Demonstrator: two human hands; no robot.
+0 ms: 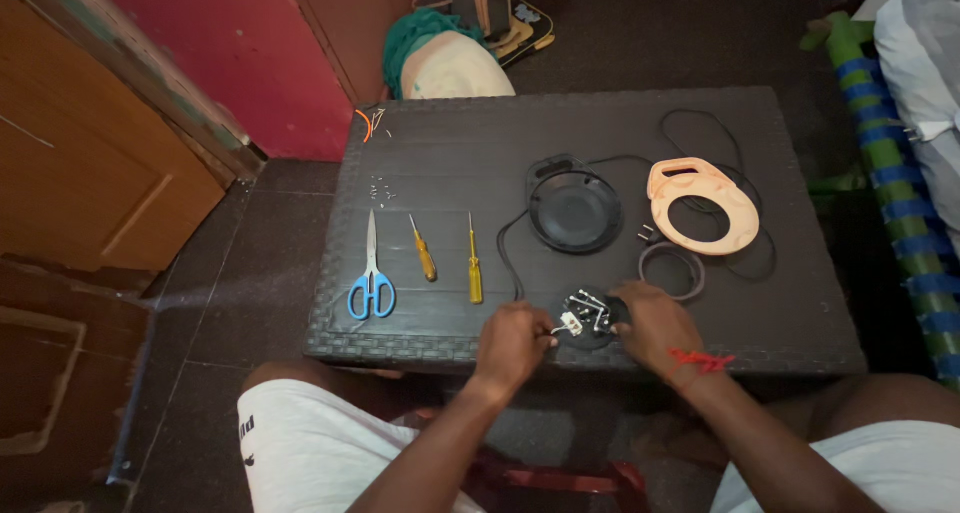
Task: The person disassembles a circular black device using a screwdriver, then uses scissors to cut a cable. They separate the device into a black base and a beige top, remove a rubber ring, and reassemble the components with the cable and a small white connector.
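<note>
Holding one small round black part (588, 318) at the near edge of the table (450, 163), both hands on it. Left hand (515, 343) is curled closed, fingertips pinching the part's left side by a small white bit. Right hand (652, 325) cups the right side, fingers closed around the rim. One red thread (700, 360) is tied at the right wrist.

Count on the table:
- 1 pair of scissors (371, 273), blue plastic handles, steel blades, pointing away.
- 2 screwdrivers with yellow translucent handles: shorter one (424, 250) tilted, longer one (474, 261) straight.
- 1 black round dished housing (573, 209), glossy.
- 1 peach-coloured plastic ring piece (703, 205) with a handle cut-out.
- 1 thin dark ring (671, 271), looks like rubber.
- 1 black cable (735, 138), looped around the far right and running down past the housing.
- A scatter of tiny screws (380, 188), too small to count.
- 1 orange-tipped item (368, 123) at the far left corner, hard to identify.

Table is dark, woven-textured, rectangular. Metal bits on top of the held part are shiny, detail unreadable. Fingertips of both hands are partly hidden behind the part. Knees in white shorts (300, 443) are cut off at the bottom. Sandals (500, 18) and a green-and-cream bundle (445, 58) lie on the floor beyond the table.
</note>
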